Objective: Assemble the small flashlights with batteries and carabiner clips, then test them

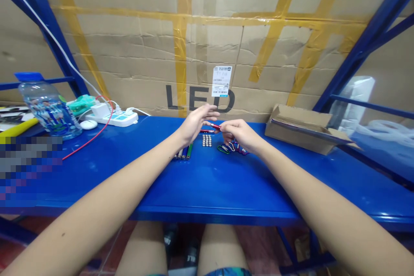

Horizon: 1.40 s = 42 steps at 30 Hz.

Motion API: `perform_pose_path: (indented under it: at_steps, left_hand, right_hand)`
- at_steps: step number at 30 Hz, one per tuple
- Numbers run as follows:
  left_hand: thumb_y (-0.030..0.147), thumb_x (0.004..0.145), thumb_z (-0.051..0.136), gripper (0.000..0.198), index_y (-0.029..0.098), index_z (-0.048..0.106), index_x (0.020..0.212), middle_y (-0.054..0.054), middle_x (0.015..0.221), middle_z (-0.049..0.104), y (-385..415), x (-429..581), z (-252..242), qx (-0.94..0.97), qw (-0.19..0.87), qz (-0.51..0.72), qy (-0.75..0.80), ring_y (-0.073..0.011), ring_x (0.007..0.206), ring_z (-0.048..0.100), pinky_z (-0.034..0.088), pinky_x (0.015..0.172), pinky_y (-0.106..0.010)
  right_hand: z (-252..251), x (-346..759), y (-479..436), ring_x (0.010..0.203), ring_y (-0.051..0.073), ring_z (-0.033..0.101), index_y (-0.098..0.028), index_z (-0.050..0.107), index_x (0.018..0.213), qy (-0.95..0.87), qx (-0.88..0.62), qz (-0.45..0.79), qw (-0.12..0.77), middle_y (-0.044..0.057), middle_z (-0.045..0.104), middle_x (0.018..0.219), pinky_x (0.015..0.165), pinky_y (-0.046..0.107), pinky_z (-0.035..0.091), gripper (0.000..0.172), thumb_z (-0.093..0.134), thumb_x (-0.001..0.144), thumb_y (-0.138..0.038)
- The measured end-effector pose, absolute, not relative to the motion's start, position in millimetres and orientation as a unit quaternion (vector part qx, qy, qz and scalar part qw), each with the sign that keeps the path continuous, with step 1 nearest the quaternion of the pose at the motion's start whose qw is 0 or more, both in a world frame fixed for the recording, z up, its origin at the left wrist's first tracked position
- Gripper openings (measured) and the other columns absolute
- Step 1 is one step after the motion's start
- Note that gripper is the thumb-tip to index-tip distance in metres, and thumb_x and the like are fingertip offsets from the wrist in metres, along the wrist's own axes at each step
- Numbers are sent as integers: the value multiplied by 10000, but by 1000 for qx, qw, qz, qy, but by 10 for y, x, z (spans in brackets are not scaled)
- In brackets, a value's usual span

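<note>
Between the thumb and fingers of my right hand [241,134] is a short red metal tube [215,126], held nearly level above the table. My left hand [198,124] is beside its far end, fingers stretched out; whether a fingertip touches the tube I cannot tell. Just below lies another red tube [207,131]. Small silver button-like pieces [207,140] stand in neat rows on the table. Under my right hand is a loose group of coloured carabiner clips [232,148]. Several coloured tubes [184,152] lie side by side near my left wrist, partly hidden by it.
The blue table [207,185] backs onto a large taped cardboard box [139,60]. At the right stands an open carton [297,129]. On the left are a water bottle [48,105], a white power strip [113,116] and a red cable [93,138].
</note>
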<state>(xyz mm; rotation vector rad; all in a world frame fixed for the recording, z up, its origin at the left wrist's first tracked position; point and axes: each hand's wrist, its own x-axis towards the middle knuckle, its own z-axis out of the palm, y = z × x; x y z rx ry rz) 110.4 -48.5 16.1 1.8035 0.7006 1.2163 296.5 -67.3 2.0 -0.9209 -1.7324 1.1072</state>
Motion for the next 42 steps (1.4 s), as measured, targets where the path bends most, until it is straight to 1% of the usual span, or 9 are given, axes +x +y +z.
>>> perform_pose_path:
  at_steps: [3,5,7,10,13,17,21,30,42]
  left_hand:
    - [692,938,232,743,125,579,1270,-206,1212,673,-473,1055,212,669,490,489,269,-295,1132,641,547,849,-407]
    - [722,919,175,799,129,585,1264,-208,1202,676,-456,1015,223,650,520,488,263,-310,1130,641,553,826,-420]
    - [717,916,158,795,142,600,1240,-201,1187,681,-435,987,215,631,547,487,256,-315,1120,644,554,811,-430]
    - [728,906,206,770,156,622,1210,-194,1170,687,-412,974,192,624,558,487,251,-320,1104,648,554,807,-440]
    - [754,888,249,776,155,635,1196,-197,1161,694,-410,979,186,632,543,491,255,-324,1090,656,550,814,-442]
    - [788,867,213,833,146,631,1196,-199,1176,692,-424,985,195,649,521,481,277,-319,1106,652,553,817,-432]
    - [807,850,214,849,151,629,1193,-196,1167,696,-430,987,187,670,498,473,282,-319,1099,655,561,798,-428]
    - [719,891,333,715,113,653,1096,-188,1124,707,-428,1012,148,544,633,497,238,-306,1083,651,522,862,-397]
    - [718,868,393,689,119,670,1062,-159,1038,718,-411,1019,134,521,658,490,236,-304,1057,637,489,884,-402]
  right_hand:
    - [24,2959,-690,423,106,380,-188,617,613,-704,-384,430,415,-50,422,434,449,268,402,174,594,756,-284]
    - [26,2956,-697,416,104,379,-191,615,618,-709,-385,428,407,-52,420,437,447,269,404,183,587,767,-294]
    - [30,2956,-699,416,104,387,-191,614,612,-713,-388,420,407,-50,419,439,450,270,406,187,586,767,-292]
    - [36,2962,-693,414,101,376,-188,626,617,-710,-394,413,412,-51,406,436,443,268,392,177,590,760,-285]
    - [30,2977,-679,415,97,371,-184,634,637,-710,-391,412,415,-52,412,448,442,264,386,176,577,771,-283]
    - [12,2992,-663,416,99,389,-178,660,687,-726,-391,399,401,-52,424,454,441,258,369,173,557,784,-277]
    - [12,2987,-661,415,98,386,-179,647,682,-730,-388,397,398,-56,417,460,445,261,371,178,549,786,-285]
    - [53,2991,-685,417,101,401,-163,635,691,-746,-401,366,387,-55,434,451,459,265,361,221,543,781,-343]
    - [71,3003,-678,407,96,401,-174,602,680,-743,-400,356,402,-61,417,446,455,264,365,229,525,793,-358]
